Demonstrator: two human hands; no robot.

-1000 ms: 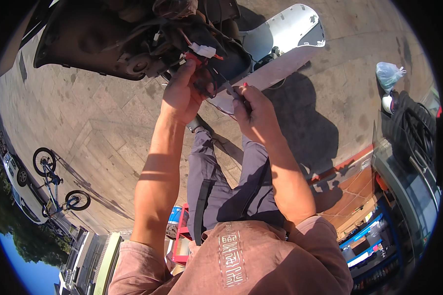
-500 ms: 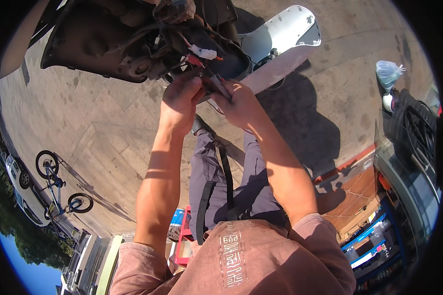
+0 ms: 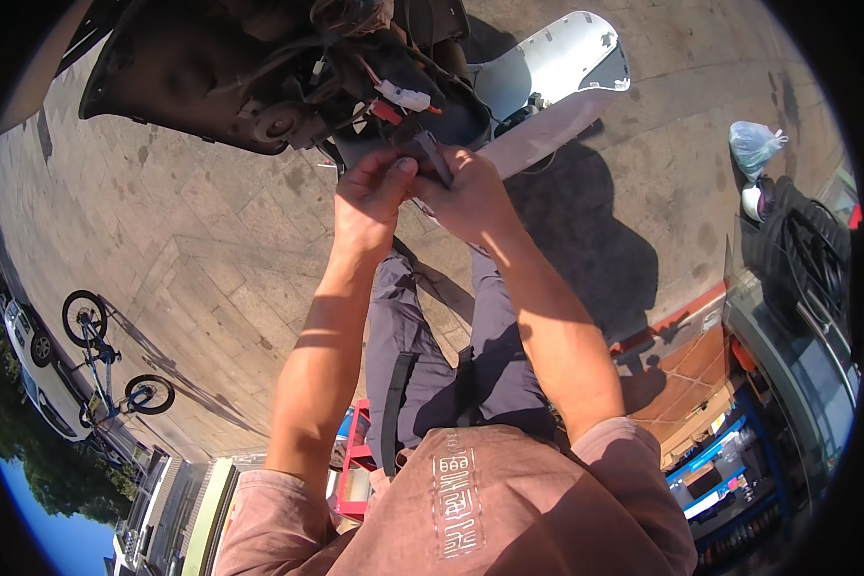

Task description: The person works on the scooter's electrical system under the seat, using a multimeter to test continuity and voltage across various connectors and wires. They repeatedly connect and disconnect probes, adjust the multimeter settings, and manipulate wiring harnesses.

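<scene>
Close together in front of the dark vehicle body, my two hands meet fingertip to fingertip. My right hand is closed round a slim grey tool, whose exact kind I cannot make out. Thumb and fingers pinched, my left hand holds something at the tool's side, hidden by the fingers. Just beyond them, a white connector and a red connector hang on wires among dark cables.
A curved white panel sticks out beyond my right hand. Left, a bicycle stands near a white car. A tied plastic bag and black tubing lie right. A red frame is beside my leg.
My left hand has shifted right and a little down, closer to the right hand. The tool in my right hand has turned slightly more upright.
</scene>
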